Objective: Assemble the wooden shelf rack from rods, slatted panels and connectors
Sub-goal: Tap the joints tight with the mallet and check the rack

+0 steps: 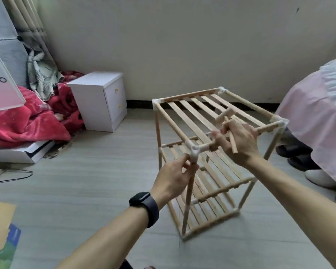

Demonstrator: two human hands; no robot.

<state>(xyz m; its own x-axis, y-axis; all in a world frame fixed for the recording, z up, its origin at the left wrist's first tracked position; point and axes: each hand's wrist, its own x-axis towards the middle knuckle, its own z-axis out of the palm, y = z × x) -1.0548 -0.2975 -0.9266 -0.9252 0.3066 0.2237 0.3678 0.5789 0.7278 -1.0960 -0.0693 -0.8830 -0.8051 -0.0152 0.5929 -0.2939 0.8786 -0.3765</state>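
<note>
Now the left hand (173, 177) is pinching the upright rod (189, 191) just under the white connector (195, 150), while the right hand (239, 140) is clutching a wooden mallet (224, 114) against the top rail (266, 129).

Both bare forearms reach forward. The left hand (174, 176), a black smartwatch (145, 207) on its wrist, pinches the pale upright wooden rod (189, 191) just under a white corner connector (194, 150). The right hand (239, 141), higher, curls round short loose wooden rods (233, 146).
</note>
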